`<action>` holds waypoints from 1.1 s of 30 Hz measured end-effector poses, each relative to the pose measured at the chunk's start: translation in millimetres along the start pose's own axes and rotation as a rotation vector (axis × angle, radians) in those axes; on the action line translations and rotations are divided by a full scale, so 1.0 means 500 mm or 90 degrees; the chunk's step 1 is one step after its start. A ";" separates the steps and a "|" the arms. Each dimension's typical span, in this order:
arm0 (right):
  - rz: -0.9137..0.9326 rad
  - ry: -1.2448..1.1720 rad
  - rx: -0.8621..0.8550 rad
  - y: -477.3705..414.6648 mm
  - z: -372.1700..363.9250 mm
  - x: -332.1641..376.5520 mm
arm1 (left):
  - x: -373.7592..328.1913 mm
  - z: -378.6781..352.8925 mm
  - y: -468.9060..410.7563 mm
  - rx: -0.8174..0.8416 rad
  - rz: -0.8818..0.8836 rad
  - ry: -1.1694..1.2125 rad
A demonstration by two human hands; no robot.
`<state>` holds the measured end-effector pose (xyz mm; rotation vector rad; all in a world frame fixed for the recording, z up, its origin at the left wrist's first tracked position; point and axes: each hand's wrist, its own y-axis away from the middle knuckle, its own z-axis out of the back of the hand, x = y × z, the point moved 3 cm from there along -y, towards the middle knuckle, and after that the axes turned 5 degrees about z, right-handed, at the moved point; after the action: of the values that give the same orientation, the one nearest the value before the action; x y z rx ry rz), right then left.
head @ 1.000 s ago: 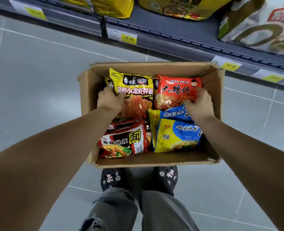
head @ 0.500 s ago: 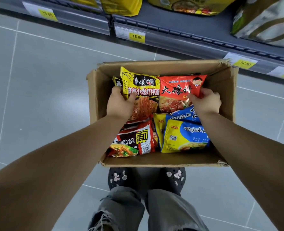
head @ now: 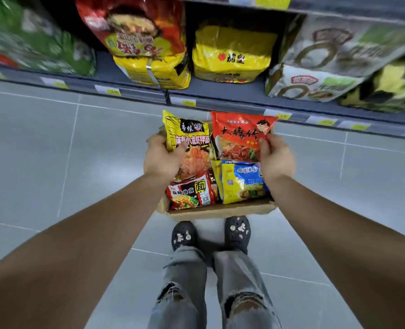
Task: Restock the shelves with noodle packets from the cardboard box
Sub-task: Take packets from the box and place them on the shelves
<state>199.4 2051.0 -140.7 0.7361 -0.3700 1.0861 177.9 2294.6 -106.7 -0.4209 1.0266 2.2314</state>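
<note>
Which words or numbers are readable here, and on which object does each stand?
"小龙虾拌面": yellow packet in the left hand.
"麻辣快食" and "面": red and black packet in the cardboard box.
"大", then unclear characters: red packet in the right hand.
Too blurred to read: blue and yellow packet, shelf packs, price tags.

Bright even light, blurred warped edges

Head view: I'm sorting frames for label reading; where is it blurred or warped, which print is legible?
Head view: motion blur smears the green packs at upper left and the price tags, unreadable; nearer the centre, print is legible on the yellow noodle packet in the left hand and the red noodle packet in the right hand; head view's wide angle bows the shelf edge.
</note>
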 end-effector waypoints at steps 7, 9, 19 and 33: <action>-0.066 -0.216 -0.121 0.178 0.277 0.156 | -0.195 0.192 0.207 0.044 -0.034 0.139; -0.084 -0.296 -0.151 0.237 0.355 0.198 | -0.237 0.242 0.272 0.065 -0.070 0.180; 0.023 -0.356 -0.339 0.417 0.726 0.343 | -0.534 0.429 0.540 0.144 -0.291 0.191; 0.211 -0.459 -0.461 0.429 1.274 0.346 | -0.948 0.433 0.881 0.084 -0.552 0.295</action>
<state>131.2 1776.7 493.0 0.3870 -1.4569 0.8607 232.6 2046.1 526.9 -1.1130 0.9466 1.3055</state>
